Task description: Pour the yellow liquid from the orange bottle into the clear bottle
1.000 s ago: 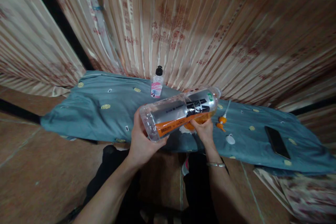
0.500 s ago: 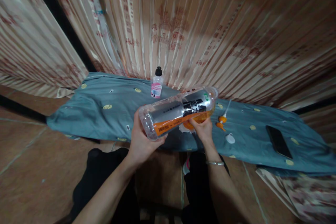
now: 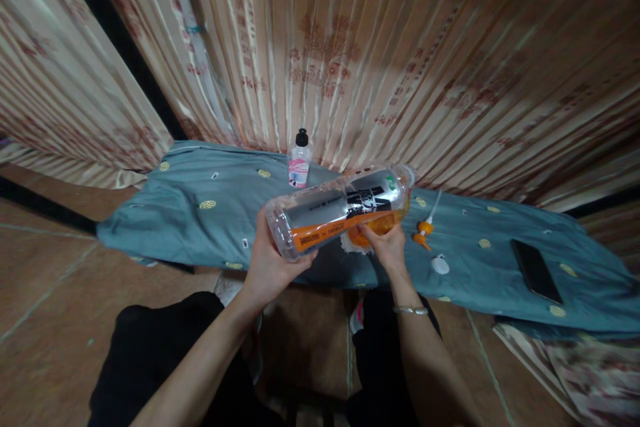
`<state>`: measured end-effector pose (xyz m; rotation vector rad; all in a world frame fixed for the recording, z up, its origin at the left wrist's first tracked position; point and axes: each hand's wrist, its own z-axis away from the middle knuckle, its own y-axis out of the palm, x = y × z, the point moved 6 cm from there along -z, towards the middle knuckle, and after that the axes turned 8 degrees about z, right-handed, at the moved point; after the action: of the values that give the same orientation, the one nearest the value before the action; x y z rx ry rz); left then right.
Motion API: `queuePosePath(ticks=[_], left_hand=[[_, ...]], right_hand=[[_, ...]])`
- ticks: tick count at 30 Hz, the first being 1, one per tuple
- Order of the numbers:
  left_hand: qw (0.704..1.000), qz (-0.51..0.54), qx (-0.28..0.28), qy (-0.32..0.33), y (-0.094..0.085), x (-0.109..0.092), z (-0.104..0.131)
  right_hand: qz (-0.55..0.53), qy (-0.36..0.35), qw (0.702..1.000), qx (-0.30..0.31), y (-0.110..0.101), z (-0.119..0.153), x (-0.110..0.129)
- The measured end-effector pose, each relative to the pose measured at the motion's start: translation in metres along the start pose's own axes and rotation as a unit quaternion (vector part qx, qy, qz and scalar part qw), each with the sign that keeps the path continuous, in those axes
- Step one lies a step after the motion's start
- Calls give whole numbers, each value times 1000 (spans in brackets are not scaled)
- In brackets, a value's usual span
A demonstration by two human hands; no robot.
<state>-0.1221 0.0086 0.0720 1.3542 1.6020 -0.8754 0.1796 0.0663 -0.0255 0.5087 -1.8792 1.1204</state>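
My left hand is wrapped around the base end of a large clear plastic bottle with a silver, black and orange label. The bottle lies tilted over the cloth-covered surface, its neck end pointing right. My right hand grips an orange see-through bottle under that neck end; the clear bottle hides most of it, so I cannot tell whether the mouths touch. A ragged white piece, maybe tissue, shows beside the orange bottle. To the right lie an orange pump head with a white tube and a round white cap.
A small clear bottle with black cap and pink label stands behind the large bottle. A black phone lies on the right of the blue-green cloth. Pleated curtains hang close behind.
The hands and both bottles keep almost the same pose. My left knee has moved outward to the left, and the view has shifted slightly.
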Motion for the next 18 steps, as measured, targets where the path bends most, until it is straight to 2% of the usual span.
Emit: queuePosePath(ticks=[12, 18], left_hand=[[997, 48, 25, -55, 3, 17, -7], [997, 53, 30, -51, 1, 17, -11]], right_hand=[[-26, 11, 1000, 9, -2, 0, 1], [-14, 10, 1000, 16, -2, 2, 1]])
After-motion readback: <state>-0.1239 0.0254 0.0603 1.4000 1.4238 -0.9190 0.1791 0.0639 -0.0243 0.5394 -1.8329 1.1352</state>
